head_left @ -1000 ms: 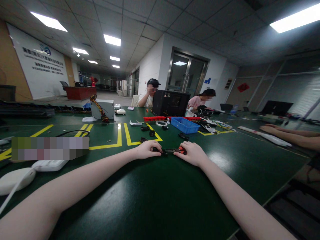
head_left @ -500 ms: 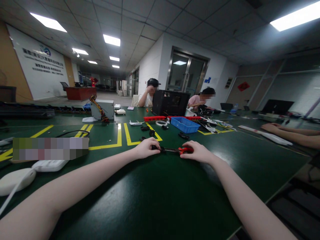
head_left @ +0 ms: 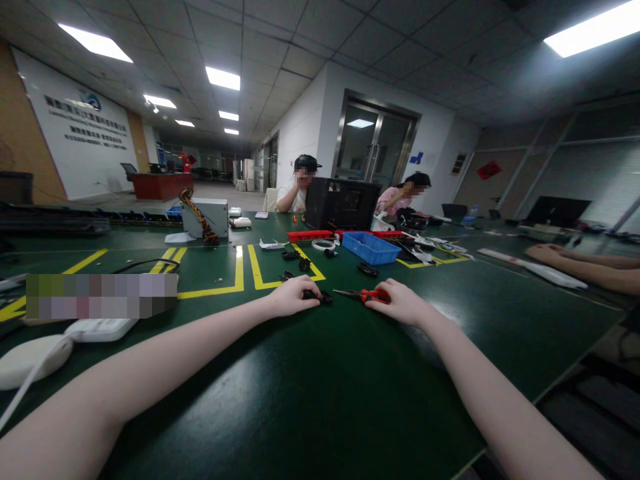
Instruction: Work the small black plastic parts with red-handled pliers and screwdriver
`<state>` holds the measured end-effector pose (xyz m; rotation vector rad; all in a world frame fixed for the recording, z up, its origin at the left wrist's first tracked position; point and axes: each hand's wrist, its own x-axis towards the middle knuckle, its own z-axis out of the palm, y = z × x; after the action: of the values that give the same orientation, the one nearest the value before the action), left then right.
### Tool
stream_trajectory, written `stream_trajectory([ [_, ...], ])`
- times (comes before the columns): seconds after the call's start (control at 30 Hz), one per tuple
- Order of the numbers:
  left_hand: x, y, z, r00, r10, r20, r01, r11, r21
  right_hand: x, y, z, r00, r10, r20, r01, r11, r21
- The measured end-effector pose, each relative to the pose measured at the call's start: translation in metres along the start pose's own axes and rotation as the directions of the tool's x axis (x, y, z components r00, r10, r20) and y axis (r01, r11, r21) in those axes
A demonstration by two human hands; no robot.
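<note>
My left hand (head_left: 296,297) is closed on a small black part (head_left: 325,297), low over the green table (head_left: 310,387); its exact kind I cannot make out. In my right hand (head_left: 400,303) are long-nose pliers (head_left: 369,295) with red handles, my fingers wrapped round the grips. Their thin metal tips point left at the black part, with a small gap between. Other small black pieces (head_left: 304,264) lie just beyond my left hand, and another black piece (head_left: 367,270) rests beyond the pliers.
Farther back stand a blue tray (head_left: 370,257), a white ring-shaped roll (head_left: 324,246), a black computer case (head_left: 340,203) and a power supply (head_left: 213,220) with coloured cables. A white power strip (head_left: 103,329) lies at left. Two people sit opposite; another person's hands (head_left: 545,253) rest at right.
The pliers in my right hand have moved right, and their tips have come away from the black part. My left hand stays almost still with that part.
</note>
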<state>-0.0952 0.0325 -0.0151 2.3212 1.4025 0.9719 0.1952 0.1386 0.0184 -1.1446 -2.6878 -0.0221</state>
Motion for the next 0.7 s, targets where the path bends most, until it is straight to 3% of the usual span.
stream_trajectory([
  [0.2, -0.001, 0.0, 0.0, 1.0, 0.01, -0.001, -0.01, 1.0, 0.013, 0.005, -0.005, 0.005, 1.0, 0.002, -0.009, -0.003, 0.994, -0.108],
  [0.37, -0.001, 0.0, 0.0, 1.0, 0.026, 0.014, -0.026, 1.0, 0.008, 0.002, -0.012, 0.005, 0.989, -0.026, -0.145, -0.019, 0.953, -0.304],
  [0.57, -0.001, 0.001, -0.001, 0.999, 0.03, 0.032, -0.03, 1.0, -0.001, -0.001, -0.021, 0.004, 0.914, -0.174, -0.367, 0.02, 0.921, -0.388],
  [0.7, 0.0, 0.0, -0.001, 0.999, 0.014, 0.031, -0.013, 1.0, -0.024, -0.001, -0.019, 0.003, 0.887, -0.28, -0.367, 0.148, 0.925, -0.349],
])
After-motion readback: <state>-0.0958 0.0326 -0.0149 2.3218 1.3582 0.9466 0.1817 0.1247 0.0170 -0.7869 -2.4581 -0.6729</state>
